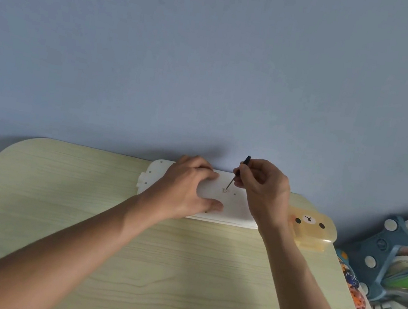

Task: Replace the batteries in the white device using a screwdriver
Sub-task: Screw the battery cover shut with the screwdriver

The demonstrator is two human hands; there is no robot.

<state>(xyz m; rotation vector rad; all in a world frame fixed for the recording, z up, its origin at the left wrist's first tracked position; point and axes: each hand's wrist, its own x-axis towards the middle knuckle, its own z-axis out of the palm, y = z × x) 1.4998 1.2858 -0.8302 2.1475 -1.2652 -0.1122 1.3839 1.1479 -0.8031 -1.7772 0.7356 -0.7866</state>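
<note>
The white device lies flat, back side up, at the far edge of the pale wooden table, against the wall. My left hand rests palm down on its left half, fingers spread, pressing it onto the table. My right hand pinches a small black-handled screwdriver held nearly upright. Its thin metal tip sits at a small square recess near the middle of the device. No batteries are in sight.
A translucent yellow box with a bear face stands just right of the device. Beyond the table's right edge lies a pile of toys, among them a blue controller-shaped one. A blue-grey wall rises right behind the table.
</note>
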